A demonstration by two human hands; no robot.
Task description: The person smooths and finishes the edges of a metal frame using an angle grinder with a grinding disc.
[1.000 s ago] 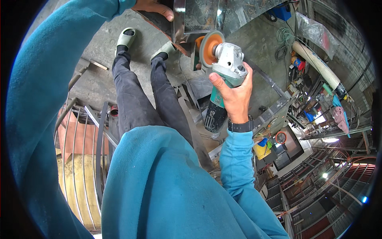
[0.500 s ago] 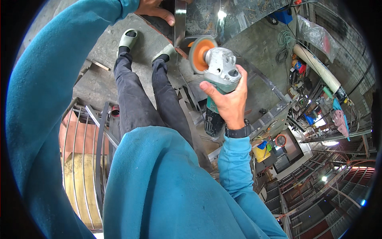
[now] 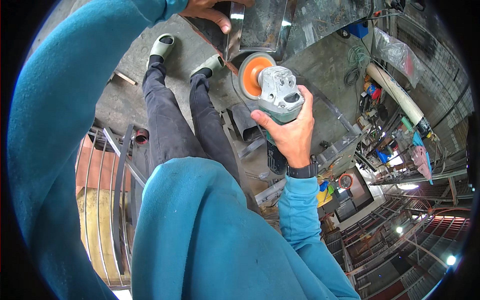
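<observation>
My right hand point(image 3: 292, 132) is wrapped round an angle grinder point(image 3: 281, 90) with a scuffed silver head and a green and black body. Its orange disc point(image 3: 256, 75) faces left and sits just below the corner of a shiny rectangular metal frame point(image 3: 257, 49). Whether the disc touches the frame or is spinning, I cannot tell. At the top, my left hand point(image 3: 212, 12) rests on the frame's left side, thumb stretched out and apart from the forefinger; its other fingers are partly cut off by the picture's edge. The frame lies on a dark metal tabletop point(image 3: 320, 22).
A thin cord point(image 3: 239, 94) hangs near the disc. My shoes point(image 3: 162, 45) are on the concrete floor left of the grinder. Metal offcuts point(image 3: 245, 122) lie below the table. Curved metal bars point(image 3: 102, 200) stand at lower left; a long pale tube point(image 3: 395, 92) and clutter are at right.
The grinder and my right hand have shifted slightly right and down, and the disc now shows more of its face. My left hand appears a little further right, still on the frame.
</observation>
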